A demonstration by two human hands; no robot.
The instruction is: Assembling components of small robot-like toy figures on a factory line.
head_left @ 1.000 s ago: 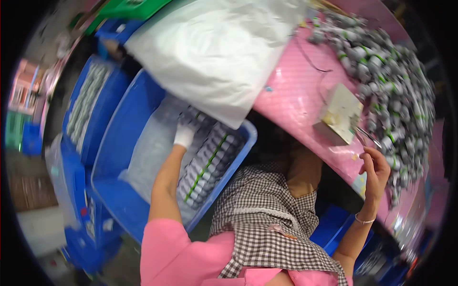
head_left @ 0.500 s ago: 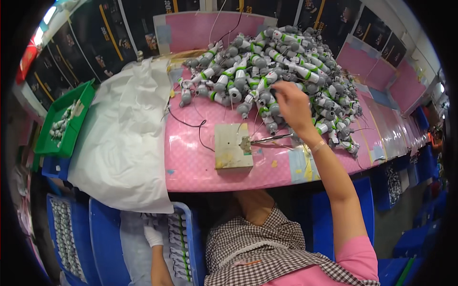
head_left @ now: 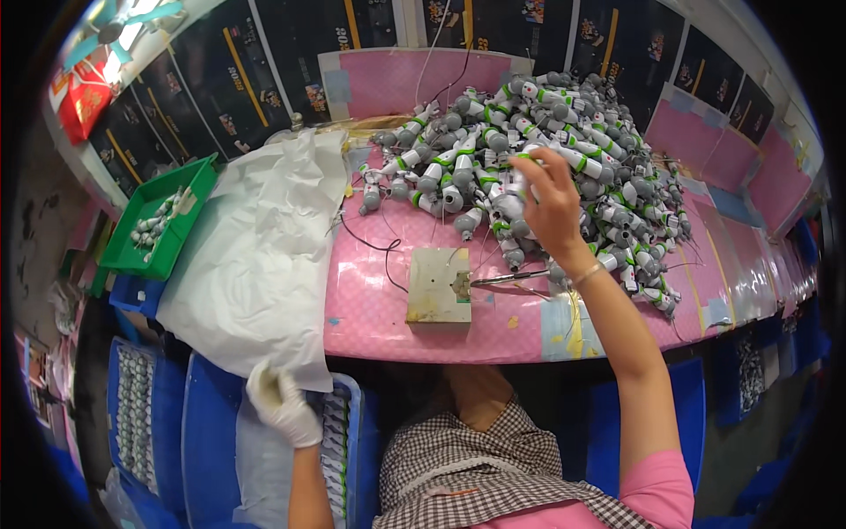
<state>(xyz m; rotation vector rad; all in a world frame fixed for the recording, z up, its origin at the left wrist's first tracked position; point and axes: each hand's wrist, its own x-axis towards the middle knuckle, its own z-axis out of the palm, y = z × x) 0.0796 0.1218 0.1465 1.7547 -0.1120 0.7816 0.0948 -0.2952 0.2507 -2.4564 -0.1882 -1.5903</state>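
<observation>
My left hand (head_left: 284, 407), in a white glove, is above the blue bin below the table's edge. Its fingers are curved and apart, slightly blurred, and nothing shows in them. My bare right hand (head_left: 555, 201) is raised at the front of a big heap of white, grey and green plastic figure parts (head_left: 608, 145). Its fingers are bent round a white-and-grey plastic part (head_left: 515, 199), blurred and partly lost against the heap. Rows of similar parts (head_left: 335, 441) lie along the right side of the blue bin (head_left: 354, 414), beside a white sheet.
A metal block (head_left: 439, 289) stands on the pink table (head_left: 370, 331), with a tweezer-like metal tool (head_left: 509, 278) at its right. White sheeting (head_left: 256, 238) drapes the table's left part. Beyond it is a green tray (head_left: 159, 220) of small parts. Another filled blue bin (head_left: 137, 423) stands lower left.
My left hand has risen out of the blue bin toward the table's edge. My right hand has come up slightly from the heap. The view has shifted a little.
</observation>
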